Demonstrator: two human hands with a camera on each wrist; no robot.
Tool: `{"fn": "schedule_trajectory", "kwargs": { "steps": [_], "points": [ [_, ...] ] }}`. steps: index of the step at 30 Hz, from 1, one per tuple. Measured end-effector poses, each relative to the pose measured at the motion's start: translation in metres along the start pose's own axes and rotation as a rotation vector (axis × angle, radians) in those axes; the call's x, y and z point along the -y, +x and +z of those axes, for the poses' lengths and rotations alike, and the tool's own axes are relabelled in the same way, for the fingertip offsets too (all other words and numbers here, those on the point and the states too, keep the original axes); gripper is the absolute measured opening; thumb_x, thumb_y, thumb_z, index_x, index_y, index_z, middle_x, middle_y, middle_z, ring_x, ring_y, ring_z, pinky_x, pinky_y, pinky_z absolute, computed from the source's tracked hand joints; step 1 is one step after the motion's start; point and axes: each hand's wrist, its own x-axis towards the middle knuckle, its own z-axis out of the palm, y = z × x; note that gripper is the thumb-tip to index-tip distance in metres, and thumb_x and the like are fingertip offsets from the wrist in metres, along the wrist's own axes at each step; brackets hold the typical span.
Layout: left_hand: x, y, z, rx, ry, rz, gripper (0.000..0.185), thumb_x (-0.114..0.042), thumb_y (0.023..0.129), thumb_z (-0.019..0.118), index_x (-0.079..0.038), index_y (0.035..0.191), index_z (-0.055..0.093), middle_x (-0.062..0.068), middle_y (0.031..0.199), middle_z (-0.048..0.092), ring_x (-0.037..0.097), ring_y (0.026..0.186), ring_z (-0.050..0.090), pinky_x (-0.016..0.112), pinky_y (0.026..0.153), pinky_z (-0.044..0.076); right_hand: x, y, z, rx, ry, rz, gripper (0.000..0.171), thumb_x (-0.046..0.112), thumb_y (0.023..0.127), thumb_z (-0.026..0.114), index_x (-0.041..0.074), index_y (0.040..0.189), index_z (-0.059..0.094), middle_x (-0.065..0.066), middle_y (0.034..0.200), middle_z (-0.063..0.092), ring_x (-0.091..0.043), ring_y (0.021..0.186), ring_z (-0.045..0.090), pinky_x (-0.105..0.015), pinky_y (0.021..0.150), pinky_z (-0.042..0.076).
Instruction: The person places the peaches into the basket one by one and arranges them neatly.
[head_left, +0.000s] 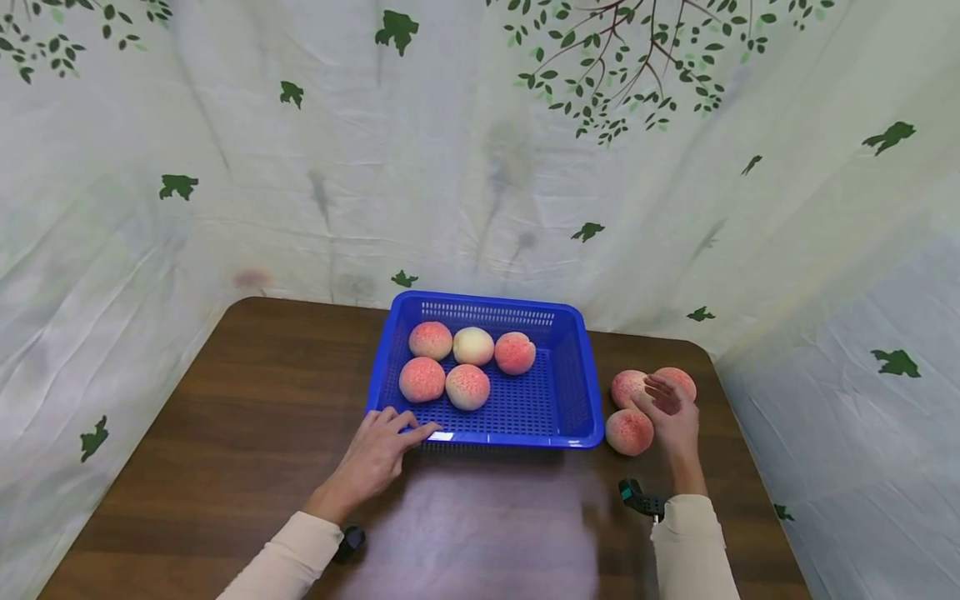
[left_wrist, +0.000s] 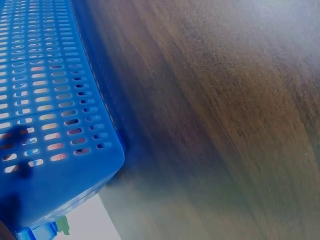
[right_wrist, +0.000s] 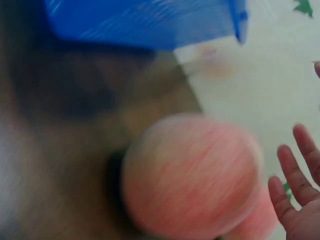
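A blue plastic basket (head_left: 558, 437) stands on the table with several pink and cream peaches (head_left: 468, 387) inside. At its front left corner, my left hand (head_left: 378, 454) grips the rim, fingers bent over the edge. The left wrist view shows the basket's slotted wall (left_wrist: 55, 110) close up, with dark finger shapes at lower left. Right of the basket lie three more peaches (head_left: 628, 433), grouped together. My right hand (head_left: 675, 421) hovers over this group with fingers spread and nothing held. A blurred peach (right_wrist: 192, 177) fills the middle of the right wrist view, beside the extended fingers (right_wrist: 295, 175).
The brown wooden table (head_left: 247, 400) has rounded far corners. A pale curtain (head_left: 450, 167) with printed leaves hangs behind it and along both sides. Dark camera mounts (head_left: 641, 498) sit at the wrists, below the cream sleeves (head_left: 693, 542).
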Motion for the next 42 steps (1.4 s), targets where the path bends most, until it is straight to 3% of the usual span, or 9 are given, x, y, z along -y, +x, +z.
{"fn": "schedule_trajectory", "kwargs": {
  "steps": [2, 6, 12, 18, 25, 36, 42],
  "points": [
    [0.0, 0.0, 0.0, 0.0, 0.003, 0.007, 0.053, 0.01, 0.076, 0.063, -0.024, 0.117, 0.072, -0.003, 0.09, 0.06, 0.017, 0.076, 0.043, 0.032, 0.069, 0.032, -0.008, -0.005, -0.003, -0.018, -0.002, 0.023, 0.048, 0.006, 0.088, 0.07, -0.003, 0.131, 0.05, -0.018, 0.13, 0.052, -0.028, 0.118, 0.048, -0.018, 0.093, 0.041],
    [0.002, -0.001, 0.001, -0.007, 0.006, 0.024, 0.054, 0.011, 0.076, 0.061, -0.023, 0.116, 0.072, -0.003, 0.091, 0.061, 0.017, 0.076, 0.044, 0.033, 0.07, 0.033, -0.031, -0.012, -0.005, -0.046, -0.001, 0.035, 0.05, 0.005, 0.086, 0.071, -0.004, 0.131, 0.05, -0.017, 0.127, 0.052, -0.022, 0.112, 0.049, -0.02, 0.092, 0.039],
    [0.002, 0.001, 0.002, -0.027, -0.007, 0.038, 0.054, 0.011, 0.076, 0.059, -0.024, 0.115, 0.072, -0.004, 0.091, 0.062, 0.017, 0.076, 0.045, 0.032, 0.07, 0.033, -0.058, -0.02, -0.002, -0.06, 0.008, 0.046, 0.054, 0.005, 0.087, 0.07, -0.002, 0.135, 0.045, -0.015, 0.13, 0.049, -0.007, 0.109, 0.045, -0.015, 0.084, 0.036],
    [0.001, 0.001, 0.002, -0.042, -0.007, 0.038, 0.052, 0.01, 0.075, 0.062, -0.023, 0.114, 0.073, -0.004, 0.091, 0.063, 0.017, 0.078, 0.048, 0.032, 0.069, 0.034, -0.071, -0.028, 0.005, -0.043, -0.028, 0.15, 0.07, 0.004, 0.084, 0.072, 0.003, 0.143, 0.034, -0.013, 0.137, 0.041, -0.009, 0.108, 0.04, -0.012, 0.084, 0.035],
    [0.001, 0.001, 0.001, -0.024, -0.013, 0.024, 0.052, 0.008, 0.077, 0.061, -0.024, 0.117, 0.071, -0.003, 0.094, 0.064, 0.018, 0.081, 0.05, 0.035, 0.073, 0.036, -0.074, -0.028, 0.011, -0.057, -0.037, 0.169, 0.075, 0.009, 0.083, 0.075, 0.004, 0.144, 0.031, -0.016, 0.139, 0.04, -0.015, 0.113, 0.04, -0.019, 0.089, 0.034],
    [0.003, -0.001, 0.003, -0.044, 0.027, 0.062, 0.048, 0.004, 0.082, 0.051, -0.023, 0.119, 0.069, -0.002, 0.097, 0.064, 0.02, 0.083, 0.051, 0.039, 0.075, 0.038, -0.074, -0.029, 0.012, -0.099, -0.024, 0.161, 0.072, 0.007, 0.081, 0.076, 0.005, 0.143, 0.038, -0.014, 0.135, 0.044, -0.012, 0.107, 0.042, -0.013, 0.083, 0.035],
    [0.005, 0.0, 0.003, -0.068, 0.024, 0.103, 0.047, 0.006, 0.079, 0.057, -0.019, 0.116, 0.069, -0.001, 0.098, 0.066, 0.02, 0.085, 0.055, 0.039, 0.075, 0.039, -0.072, -0.03, 0.009, -0.137, -0.01, 0.171, 0.069, 0.008, 0.083, 0.074, 0.004, 0.142, 0.039, -0.015, 0.136, 0.045, -0.013, 0.108, 0.043, -0.008, 0.082, 0.036]
  ]
}}
